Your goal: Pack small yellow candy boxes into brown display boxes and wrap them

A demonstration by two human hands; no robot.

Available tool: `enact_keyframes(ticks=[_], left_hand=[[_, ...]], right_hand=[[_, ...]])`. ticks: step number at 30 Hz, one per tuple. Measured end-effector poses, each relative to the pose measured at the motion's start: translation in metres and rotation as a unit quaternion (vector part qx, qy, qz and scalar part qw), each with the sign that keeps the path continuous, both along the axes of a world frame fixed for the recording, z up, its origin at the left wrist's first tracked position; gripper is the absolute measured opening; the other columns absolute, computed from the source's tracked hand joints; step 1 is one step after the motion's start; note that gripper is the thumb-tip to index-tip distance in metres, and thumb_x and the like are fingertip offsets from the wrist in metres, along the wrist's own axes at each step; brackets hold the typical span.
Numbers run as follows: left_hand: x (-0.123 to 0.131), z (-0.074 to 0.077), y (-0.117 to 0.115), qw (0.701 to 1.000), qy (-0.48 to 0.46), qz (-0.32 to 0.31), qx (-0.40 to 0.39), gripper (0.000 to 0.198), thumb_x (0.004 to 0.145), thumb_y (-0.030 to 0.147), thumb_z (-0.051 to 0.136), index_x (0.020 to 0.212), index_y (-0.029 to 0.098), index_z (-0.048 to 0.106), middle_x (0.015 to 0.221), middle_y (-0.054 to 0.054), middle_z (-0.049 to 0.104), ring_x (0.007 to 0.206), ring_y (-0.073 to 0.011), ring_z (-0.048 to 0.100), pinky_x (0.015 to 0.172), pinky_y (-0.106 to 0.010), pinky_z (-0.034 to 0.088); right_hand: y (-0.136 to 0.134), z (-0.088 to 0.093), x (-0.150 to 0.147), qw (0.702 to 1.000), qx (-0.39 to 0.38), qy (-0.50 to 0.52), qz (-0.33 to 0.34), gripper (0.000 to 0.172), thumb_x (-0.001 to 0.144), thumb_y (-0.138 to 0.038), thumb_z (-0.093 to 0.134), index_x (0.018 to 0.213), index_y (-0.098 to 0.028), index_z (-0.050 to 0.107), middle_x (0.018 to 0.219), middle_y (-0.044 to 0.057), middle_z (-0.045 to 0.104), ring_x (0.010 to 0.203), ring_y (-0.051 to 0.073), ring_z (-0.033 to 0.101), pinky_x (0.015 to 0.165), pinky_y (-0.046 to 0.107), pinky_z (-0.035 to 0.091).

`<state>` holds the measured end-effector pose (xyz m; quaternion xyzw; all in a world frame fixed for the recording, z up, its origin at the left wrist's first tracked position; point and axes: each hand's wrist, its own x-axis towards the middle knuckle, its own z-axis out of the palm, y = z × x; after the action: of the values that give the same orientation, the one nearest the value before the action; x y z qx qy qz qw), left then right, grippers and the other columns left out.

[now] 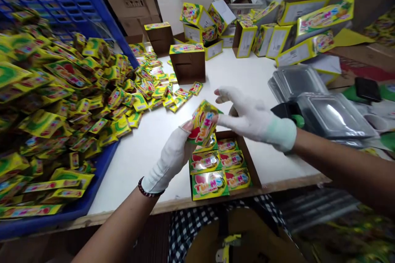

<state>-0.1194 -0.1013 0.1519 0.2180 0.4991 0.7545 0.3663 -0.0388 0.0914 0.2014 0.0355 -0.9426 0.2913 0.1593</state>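
Both my hands wear white gloves with bare fingertips. My left hand [177, 148] is closed on a small yellow-green candy packet [203, 125] with a watermelon print, tilted upright above an open display box [253, 164]. Inside that box several like packets [210, 183] lie flat in two columns; the held packet and my left hand hide part of the far rows. My right hand [247, 115] is just right of the held packet, fingers spread; its thumb reaches the packet's right edge, and whether it touches I cannot tell.
A blue crate [105, 172] heaped with packets stands at left, with loose packets [182, 94] spilling onto the white table [135, 164]. Open display boxes [188, 63] stand at the back. Clear plastic trays [336, 115] and a black-green tape dispenser [290, 113] are at right.
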Motion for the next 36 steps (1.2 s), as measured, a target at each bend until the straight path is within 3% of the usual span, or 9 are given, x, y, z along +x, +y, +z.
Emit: enact_keyframes(ticks=[4,7,10,13,15,18,26,31,36], left_hand=[[0.017,0.004,0.017,0.993,0.112,-0.009,-0.044,0.043,0.095,0.052,0.044,0.108,0.018,0.067,0.098,-0.005,0.072,0.09,-0.0222,0.067,0.078,-0.034,0.054],[0.018,-0.005,0.014,0.947,0.282,-0.034,-0.152,0.041,0.097,0.048,0.043,0.096,0.016,0.068,0.093,-0.006,0.071,0.086,-0.0211,0.064,0.078,-0.034,0.052],[0.018,-0.021,0.007,0.863,0.458,0.004,-0.211,0.044,0.099,0.044,0.036,0.116,0.014,0.064,0.115,-0.011,0.069,0.108,-0.0248,0.062,0.095,-0.039,0.048],[0.021,-0.041,0.003,0.733,0.618,0.045,-0.282,0.056,0.097,0.044,0.038,0.141,0.01,0.047,0.144,-0.019,0.051,0.135,-0.0337,0.045,0.112,-0.054,0.034],[0.025,-0.054,0.002,0.651,0.679,0.007,-0.339,0.062,0.095,0.049,0.041,0.145,0.011,0.042,0.152,-0.022,0.041,0.141,-0.0401,0.035,0.113,-0.065,0.024],[0.029,-0.066,0.001,0.59,0.707,-0.025,-0.389,0.066,0.094,0.053,0.042,0.145,0.012,0.043,0.156,-0.022,0.035,0.143,-0.0424,0.032,0.114,-0.069,0.018],[0.029,-0.069,-0.002,0.593,0.7,-0.033,-0.396,0.07,0.094,0.053,0.041,0.147,0.008,0.04,0.157,-0.022,0.034,0.147,-0.0395,0.027,0.119,-0.062,0.014],[0.029,-0.069,-0.002,0.613,0.688,-0.03,-0.388,0.069,0.092,0.052,0.047,0.145,0.008,0.043,0.157,-0.022,0.033,0.147,-0.0392,0.026,0.12,-0.061,0.015],[0.028,-0.067,-0.002,0.622,0.68,-0.033,-0.387,0.07,0.091,0.052,0.049,0.144,0.007,0.045,0.155,-0.023,0.036,0.147,-0.0405,0.027,0.12,-0.063,0.014]], right_hand=[[0.006,0.01,0.015,0.996,0.087,-0.019,0.004,0.049,0.093,-0.035,0.056,0.138,-0.02,0.044,0.123,0.012,0.058,0.092,0.02,0.058,0.076,0.035,0.049],[0.002,0.009,0.025,0.968,0.23,-0.058,0.084,0.03,0.097,-0.028,0.048,0.124,-0.02,0.057,0.112,0.011,0.061,0.091,0.021,0.056,0.074,0.034,0.044],[0.002,-0.005,0.022,0.935,0.296,-0.162,0.106,0.024,0.096,-0.021,0.045,0.114,-0.018,0.061,0.101,0.009,0.064,0.085,0.02,0.057,0.068,0.03,0.038],[0.015,-0.029,0.012,0.922,0.279,-0.255,0.084,0.023,0.092,-0.018,0.05,0.112,-0.016,0.061,0.105,0.009,0.066,0.088,0.02,0.06,0.069,0.028,0.038],[0.026,-0.044,0.006,0.911,0.263,-0.304,0.088,0.024,0.091,-0.018,0.052,0.113,-0.016,0.062,0.109,0.01,0.068,0.093,0.021,0.061,0.074,0.028,0.04],[0.036,-0.054,-0.001,0.887,0.267,-0.363,0.1,0.028,0.088,-0.016,0.055,0.114,-0.017,0.064,0.112,0.011,0.07,0.098,0.022,0.064,0.076,0.028,0.043],[-0.005,-0.057,-0.016,0.842,0.335,-0.419,0.058,0.026,0.095,-0.018,0.048,0.107,-0.01,0.07,0.107,0.021,0.072,0.099,0.029,0.069,0.075,0.034,0.051],[-0.008,-0.077,-0.003,0.874,0.335,-0.346,0.056,0.03,0.097,-0.014,0.04,0.117,-0.011,0.062,0.108,0.018,0.068,0.098,0.028,0.067,0.075,0.036,0.053],[-0.01,-0.098,0.005,0.875,0.339,-0.343,0.046,0.032,0.092,-0.016,0.05,0.121,-0.009,0.059,0.113,0.018,0.061,0.099,0.03,0.062,0.074,0.038,0.055]])
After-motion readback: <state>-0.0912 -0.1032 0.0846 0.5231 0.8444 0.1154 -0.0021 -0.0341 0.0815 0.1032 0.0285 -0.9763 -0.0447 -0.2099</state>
